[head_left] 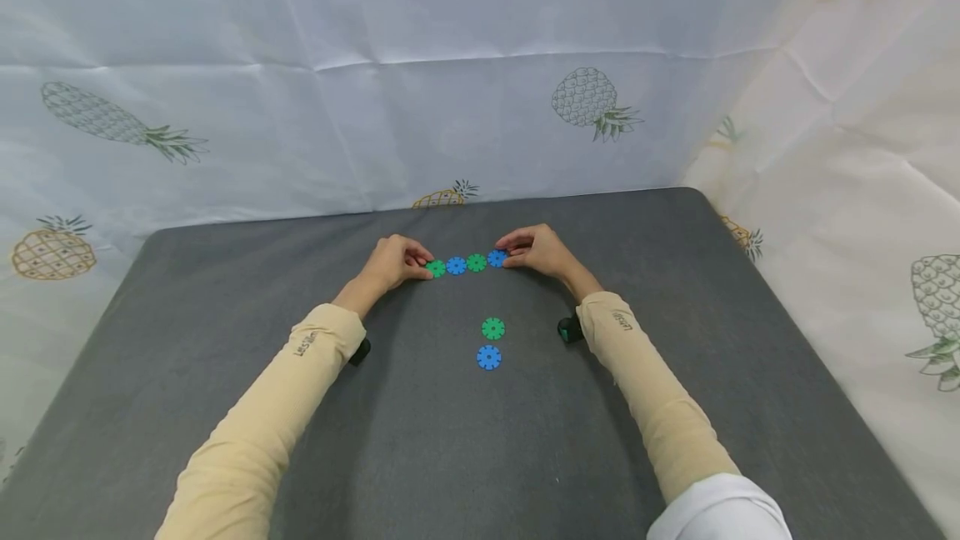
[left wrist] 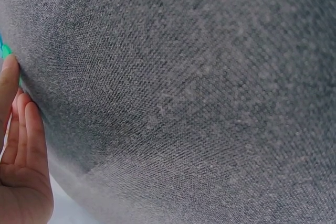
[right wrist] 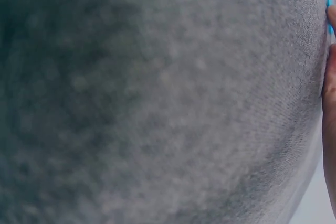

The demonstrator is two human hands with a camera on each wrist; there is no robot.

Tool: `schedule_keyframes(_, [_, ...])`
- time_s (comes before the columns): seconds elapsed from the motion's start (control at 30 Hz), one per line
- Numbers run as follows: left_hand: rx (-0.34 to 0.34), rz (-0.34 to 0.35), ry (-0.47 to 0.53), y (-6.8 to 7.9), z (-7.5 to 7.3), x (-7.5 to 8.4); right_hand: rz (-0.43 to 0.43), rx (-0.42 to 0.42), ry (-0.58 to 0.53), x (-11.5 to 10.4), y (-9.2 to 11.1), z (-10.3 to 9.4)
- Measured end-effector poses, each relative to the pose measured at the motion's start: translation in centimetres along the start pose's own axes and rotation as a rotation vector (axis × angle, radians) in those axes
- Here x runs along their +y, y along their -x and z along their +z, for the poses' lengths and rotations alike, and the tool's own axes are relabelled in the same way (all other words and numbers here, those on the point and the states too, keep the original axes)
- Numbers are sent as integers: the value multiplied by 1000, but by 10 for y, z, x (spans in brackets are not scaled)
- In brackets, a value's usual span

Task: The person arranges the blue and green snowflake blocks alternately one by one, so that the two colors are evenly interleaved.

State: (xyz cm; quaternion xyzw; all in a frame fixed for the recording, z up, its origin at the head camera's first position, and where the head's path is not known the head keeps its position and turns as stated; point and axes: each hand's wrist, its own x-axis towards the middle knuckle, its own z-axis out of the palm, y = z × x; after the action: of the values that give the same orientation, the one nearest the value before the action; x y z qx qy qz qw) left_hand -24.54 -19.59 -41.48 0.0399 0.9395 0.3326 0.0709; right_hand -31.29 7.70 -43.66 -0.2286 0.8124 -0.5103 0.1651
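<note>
Towards the far edge of the table lies a row of notched plastic discs in alternating green and blue. At its left end my left hand pinches a green disc by its edge between thumb and fingers. The right hand pinches the blue disc at the opposite end. Between them sit another blue disc and another green disc, edge to edge with their neighbours. In the left wrist view, the thumb and fingers meet a sliver of green disc. Only fingertips and a blue edge show in the right wrist view.
Nearer me, a loose green disc lies just beyond a loose blue disc, both flat on the grey cloth-covered table. A pineapple-print white curtain hangs behind the table and along its right side.
</note>
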Motion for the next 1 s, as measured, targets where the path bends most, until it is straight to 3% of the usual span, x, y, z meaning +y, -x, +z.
schedule_keyframes(0.7, [-3,-3,9,0,-1,2,-42,6,66,0,0,2])
schedule_keyframes(1.0, [-6,-1,11,0,-1,2,-106,21,-156,6,8,-2])
